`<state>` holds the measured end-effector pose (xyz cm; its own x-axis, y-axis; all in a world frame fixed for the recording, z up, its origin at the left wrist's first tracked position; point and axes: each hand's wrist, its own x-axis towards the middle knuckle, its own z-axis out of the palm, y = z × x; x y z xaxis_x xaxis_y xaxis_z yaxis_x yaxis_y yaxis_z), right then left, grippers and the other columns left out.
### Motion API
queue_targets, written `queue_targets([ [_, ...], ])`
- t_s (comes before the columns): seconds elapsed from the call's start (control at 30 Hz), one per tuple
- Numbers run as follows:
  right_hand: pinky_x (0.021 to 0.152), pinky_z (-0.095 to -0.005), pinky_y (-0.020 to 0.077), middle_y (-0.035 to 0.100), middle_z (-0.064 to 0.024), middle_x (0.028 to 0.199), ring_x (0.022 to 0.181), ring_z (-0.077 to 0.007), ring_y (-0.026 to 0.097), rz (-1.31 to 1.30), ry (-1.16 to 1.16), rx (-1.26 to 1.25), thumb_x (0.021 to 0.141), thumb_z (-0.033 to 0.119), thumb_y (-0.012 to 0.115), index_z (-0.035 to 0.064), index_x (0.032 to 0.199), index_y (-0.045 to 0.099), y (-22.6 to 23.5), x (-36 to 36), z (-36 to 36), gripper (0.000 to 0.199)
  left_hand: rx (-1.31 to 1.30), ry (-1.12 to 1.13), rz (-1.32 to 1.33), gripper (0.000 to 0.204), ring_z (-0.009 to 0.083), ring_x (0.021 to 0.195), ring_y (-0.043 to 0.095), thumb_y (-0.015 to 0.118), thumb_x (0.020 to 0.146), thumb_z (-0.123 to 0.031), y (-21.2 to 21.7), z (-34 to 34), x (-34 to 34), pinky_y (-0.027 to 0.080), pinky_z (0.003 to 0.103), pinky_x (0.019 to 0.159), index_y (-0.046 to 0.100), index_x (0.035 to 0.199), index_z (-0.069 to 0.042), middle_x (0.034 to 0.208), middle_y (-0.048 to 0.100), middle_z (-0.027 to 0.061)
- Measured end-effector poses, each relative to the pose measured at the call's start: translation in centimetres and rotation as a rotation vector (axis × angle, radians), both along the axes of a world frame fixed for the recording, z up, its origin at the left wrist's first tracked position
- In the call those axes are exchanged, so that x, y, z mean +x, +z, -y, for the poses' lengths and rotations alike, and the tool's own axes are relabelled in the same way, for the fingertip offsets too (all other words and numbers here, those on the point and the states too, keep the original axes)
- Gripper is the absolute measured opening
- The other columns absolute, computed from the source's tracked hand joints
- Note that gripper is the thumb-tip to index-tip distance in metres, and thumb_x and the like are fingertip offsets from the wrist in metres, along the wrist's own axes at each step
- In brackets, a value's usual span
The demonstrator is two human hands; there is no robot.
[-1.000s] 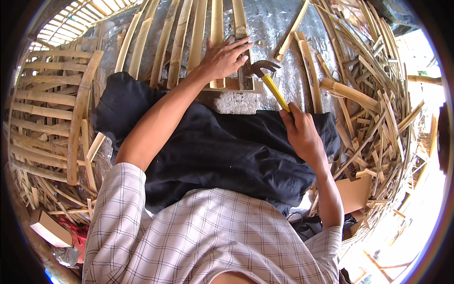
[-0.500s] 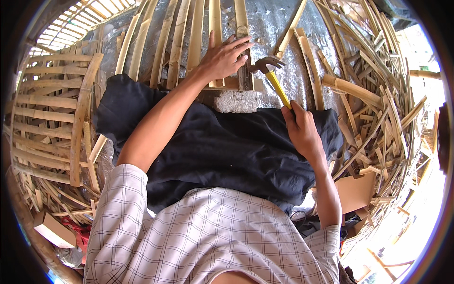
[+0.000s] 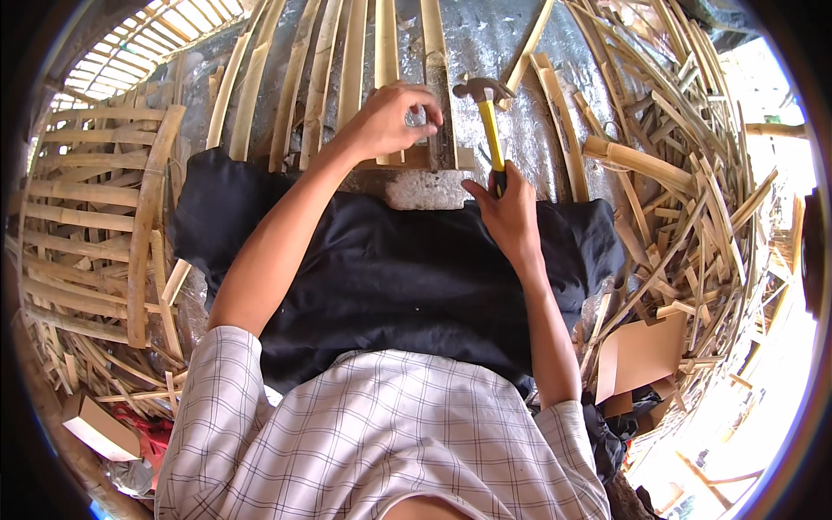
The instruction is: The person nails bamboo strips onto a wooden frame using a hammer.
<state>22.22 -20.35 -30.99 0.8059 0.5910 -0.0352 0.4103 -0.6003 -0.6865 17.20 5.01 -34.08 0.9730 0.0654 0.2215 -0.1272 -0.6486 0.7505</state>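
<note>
Left hand [image 3: 386, 121]: fingers pinched on something small — too small to tell — atop the bamboo slats [image 3: 386, 52].
Right hand [image 3: 507, 208]: closed round the yellow-handled hammer [image 3: 487, 108] — head just beside the left fingers.

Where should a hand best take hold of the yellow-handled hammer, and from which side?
Grip the hammer low on its yellow shaft, where the right hand holds it, coming from the person's side. The metal head points away toward the bamboo slats under the left hand, so the handle end is free.
</note>
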Motion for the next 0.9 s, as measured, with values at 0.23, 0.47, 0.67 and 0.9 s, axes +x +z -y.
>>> queue_targets([
  [0.23,0.057,-0.0385,0.0435,0.055,-0.0114,0.063,0.056,-0.0212,0.049,-0.052,-0.087,0.020,0.074,0.021,0.093,-0.0008,0.080,0.052,-1.7,0.0,-2.2,0.047,-0.163,-0.089,-0.080,0.021,0.0260,0.098,0.069,0.084,0.079,-0.011,0.0,0.4,-0.3,0.052,0.039,0.092,0.075,0.097,-0.004,0.097,0.073,0.0076],
  [0.47,0.056,-0.0404,0.0459,0.058,-0.0146,0.065,0.055,-0.0266,0.056,-0.007,-0.084,0.003,0.076,0.021,0.093,-0.0028,0.085,0.052,-2.4,0.2,-2.2,0.048,-0.229,-0.146,-0.071,0.018,0.0259,0.096,0.069,0.084,0.079,-0.009,0.0,1.0,0.0,0.052,0.038,0.090,0.075,0.093,-0.003,0.094,0.072,0.0080],
  [0.67,0.056,-0.0409,0.0461,0.059,-0.0151,0.064,0.054,-0.0281,0.056,-0.009,-0.087,0.029,0.076,0.022,0.093,-0.0029,0.084,0.052,-2.4,0.3,-2.4,0.048,-0.206,-0.159,-0.043,0.016,0.0256,0.093,0.068,0.083,0.079,-0.006,-0.5,1.3,0.0,0.052,0.038,0.087,0.075,0.093,-0.002,0.090,0.072,0.0089],
  [0.9,0.055,-0.0400,0.0451,0.057,-0.0134,0.063,0.054,-0.0252,0.054,-0.015,-0.127,0.035,0.074,0.023,0.094,-0.0017,0.081,0.052,-2.3,0.3,-2.5,0.049,-0.231,-0.125,-0.070,0.013,0.0257,0.088,0.068,0.082,0.079,-0.005,-0.3,1.6,-0.1,0.052,0.037,0.083,0.074,0.088,-0.001,0.088,0.071,0.0096],
])
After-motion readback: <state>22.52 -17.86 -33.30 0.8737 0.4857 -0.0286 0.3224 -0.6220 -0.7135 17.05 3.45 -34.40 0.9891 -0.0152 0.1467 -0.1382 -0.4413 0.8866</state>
